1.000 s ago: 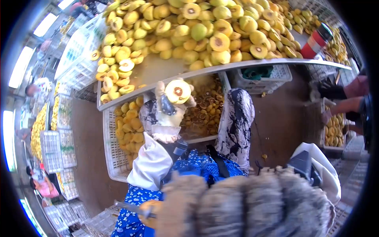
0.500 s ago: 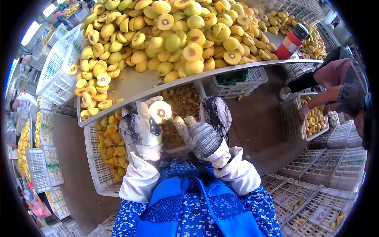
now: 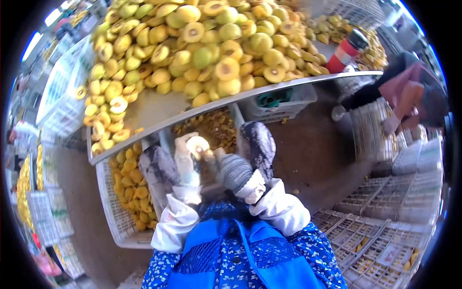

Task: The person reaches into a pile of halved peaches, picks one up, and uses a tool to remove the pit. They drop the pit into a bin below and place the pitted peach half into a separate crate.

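My left hand [image 3: 186, 161], in a pale glove, is closed around a yellow peach half [image 3: 197, 146] with its cut face up. My right hand [image 3: 233, 171], in a grey knit glove, is closed with its fingertips right at the fruit's edge. Motion smears these fingertips, and whatever they hold is hidden. Both hands are above my lap, between my knees, in front of the table's metal edge. Beyond them, a large heap of peach halves [image 3: 226, 68] covers much of the metal table [image 3: 156, 107].
A white crate of peach halves [image 3: 126, 239] stands at my left. Under the table are a bin of fruit scraps [image 3: 211, 124] and another crate [image 3: 288, 103]. A red bottle [image 3: 340, 57] stands on the table. At right, a person [image 3: 409, 94] bends by a crate; stacked crates [image 3: 380, 241] stand nearby.
My right hand has come up against the peach half, which now tilts more. At right, the person has tipped the crate of fruit up. The whole view has shifted slightly.
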{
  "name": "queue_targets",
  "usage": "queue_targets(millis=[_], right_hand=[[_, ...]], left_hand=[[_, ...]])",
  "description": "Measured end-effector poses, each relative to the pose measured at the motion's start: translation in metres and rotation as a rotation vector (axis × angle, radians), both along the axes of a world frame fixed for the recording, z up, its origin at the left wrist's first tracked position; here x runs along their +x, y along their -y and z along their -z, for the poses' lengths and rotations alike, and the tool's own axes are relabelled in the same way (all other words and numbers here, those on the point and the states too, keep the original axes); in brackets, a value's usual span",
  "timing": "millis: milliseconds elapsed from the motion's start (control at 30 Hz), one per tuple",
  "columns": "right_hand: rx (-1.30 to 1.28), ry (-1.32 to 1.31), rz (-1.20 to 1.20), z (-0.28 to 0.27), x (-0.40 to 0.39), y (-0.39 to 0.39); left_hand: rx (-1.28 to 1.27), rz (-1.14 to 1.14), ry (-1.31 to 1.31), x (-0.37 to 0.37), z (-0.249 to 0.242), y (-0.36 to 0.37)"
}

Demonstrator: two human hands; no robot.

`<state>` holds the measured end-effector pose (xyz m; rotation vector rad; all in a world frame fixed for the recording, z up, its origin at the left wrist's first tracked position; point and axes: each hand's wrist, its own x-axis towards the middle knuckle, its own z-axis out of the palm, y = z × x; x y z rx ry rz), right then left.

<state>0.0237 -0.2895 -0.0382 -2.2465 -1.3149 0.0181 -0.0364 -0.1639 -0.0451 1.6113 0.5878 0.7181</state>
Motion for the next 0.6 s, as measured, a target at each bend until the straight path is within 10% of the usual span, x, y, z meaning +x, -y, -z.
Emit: queue_targets(millis=[100, 167, 200, 333, 600], right_hand=[[0.109, 0.45, -0.039, 0.004, -0.002, -0.007], [0.061, 0.232, -0.014, 0.006, -0.001, 0.0], [0.004, 0.662, 0.109, 0.021, -0.012, -0.003], [0.007, -0.256, -0.088, 0.008, 0.008, -0.003], [-0.03, -0.583, -0.063, -0.008, 0.011, 0.0]], left_hand=[[0.013, 0.022, -0.026, -0.002, 0.001, 0.006], [-0.026, 0.077, -0.043, 0.002, 0.003, 0.01], [-0.044, 0.096, -0.046, 0.006, 0.004, 0.01], [-0.097, 0.192, -0.063, 0.02, 0.001, 0.016], [-0.245, 0.336, -0.094, 0.033, -0.015, 0.009]])
